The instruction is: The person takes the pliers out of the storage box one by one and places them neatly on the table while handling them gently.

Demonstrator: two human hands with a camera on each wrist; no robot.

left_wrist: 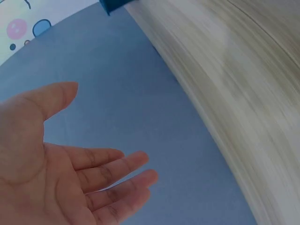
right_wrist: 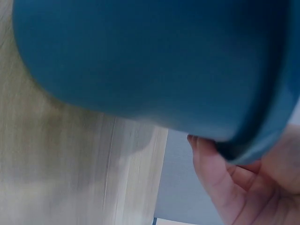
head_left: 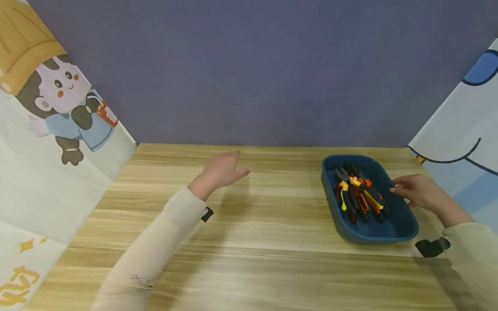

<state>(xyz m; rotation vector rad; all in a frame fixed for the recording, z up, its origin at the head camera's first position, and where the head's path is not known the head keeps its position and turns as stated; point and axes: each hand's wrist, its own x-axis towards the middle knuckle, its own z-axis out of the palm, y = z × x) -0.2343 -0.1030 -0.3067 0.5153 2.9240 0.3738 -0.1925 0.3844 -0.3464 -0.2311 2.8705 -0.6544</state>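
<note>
A dark blue plastic bin (head_left: pixel 402 222) stands on the right part of the wooden table. Several pliers (head_left: pixel 355 192) with black, yellow and orange handles lie piled inside it. My right hand (head_left: pixel 420 194) pinches the bin's right rim, thumb on one side and fingers on the other. In the right wrist view, the bin's outer wall (right_wrist: pixel 140 61) fills the top and the fingers curl at its rim. My left hand (head_left: pixel 219 170) hovers over the table's left-middle part, holding nothing. Its palm (left_wrist: pixel 51 178) shows in the left wrist view, fingers extended and thumb apart.
The light wooden table (head_left: pixel 249 259) ends at a grey-blue panel (head_left: pixel 264 73) along the back. Cartoon-printed sheets (head_left: pixel 58 172) flank it on the left and right. In the left wrist view, a blue corner (left_wrist: pixel 112 4) shows at the top edge.
</note>
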